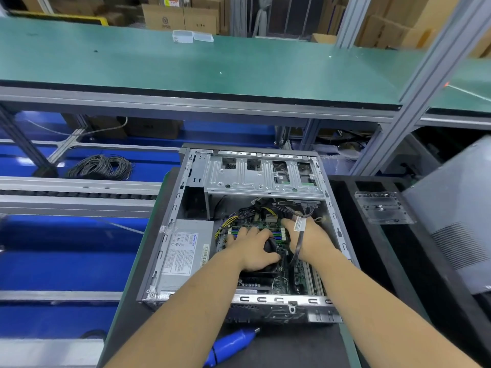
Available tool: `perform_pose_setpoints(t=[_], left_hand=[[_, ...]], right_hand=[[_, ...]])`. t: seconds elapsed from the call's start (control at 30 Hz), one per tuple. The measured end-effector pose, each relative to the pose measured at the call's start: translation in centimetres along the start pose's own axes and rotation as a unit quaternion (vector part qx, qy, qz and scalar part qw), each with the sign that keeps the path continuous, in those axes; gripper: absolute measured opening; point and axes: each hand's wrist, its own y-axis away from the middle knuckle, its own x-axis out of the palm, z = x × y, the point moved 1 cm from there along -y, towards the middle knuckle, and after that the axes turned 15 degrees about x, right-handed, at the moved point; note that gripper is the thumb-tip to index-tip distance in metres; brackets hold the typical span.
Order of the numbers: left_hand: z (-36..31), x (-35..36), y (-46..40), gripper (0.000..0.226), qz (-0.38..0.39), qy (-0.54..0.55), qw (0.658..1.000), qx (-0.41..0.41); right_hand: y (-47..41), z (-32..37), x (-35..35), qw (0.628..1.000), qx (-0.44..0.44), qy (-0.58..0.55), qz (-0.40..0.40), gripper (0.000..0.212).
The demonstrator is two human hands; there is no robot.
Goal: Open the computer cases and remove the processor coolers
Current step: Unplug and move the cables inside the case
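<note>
Two hands are down inside the open computer case (239, 229), which lies on its side on the dark table (292, 346) with its side panel already off. We curl our left hand (255, 247) over the black processor cooler (271, 247) at the middle of the motherboard (289, 277), fingers wrapped round its top, probably to steady or lift it. Our right hand (309, 239) reaches in beside the cooler among the cables, a labelled cable (299, 235) draped across it; we cannot tell whether its fingers grip anything. We judge the cooler is not yet free of the board. To the left of the cooler sits the grey power supply (186, 251), and the drive cage (263, 173) spans the far end of the case. A blue electric screwdriver (233, 343) lies on the table near us, handy for the screws. A clear plastic tray (382, 208) rests to the right. Beyond, a green workbench (186, 65) runs across, with cardboard boxes (180, 18) stacked behind it and a coil of cable (99, 167) lying below.
</note>
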Motion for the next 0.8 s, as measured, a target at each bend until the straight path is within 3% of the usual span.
perform_pose_setpoints(t=[0.2,0.33,0.5,0.63,0.8], left_hand=[[-0.1,-0.3,0.2,0.053,-0.009,0.012,1.0,0.001],[-0.1,-0.2,0.1,0.055,-0.005,0.007,1.0,0.0],[0.1,0.0,0.0,0.059,0.009,-0.001,1.0,-0.001],[0.2,0.1,0.0,0.059,0.01,-0.004,1.0,0.002],[0.2,0.1,0.0,0.058,0.014,0.005,1.0,0.005]], right_hand=[[0.9,0.2,0.6,0.99,0.139,0.019,0.031,0.026],[-0.4,0.2,1.3,0.989,0.109,0.1,-0.003,0.045],[-1.5,0.2,1.6,0.981,0.159,0.11,0.009,0.05],[-2.4,0.1,1.5,0.979,0.176,0.094,0.044,0.044],[-2.1,0.1,0.5,0.986,0.11,0.122,0.035,0.033]])
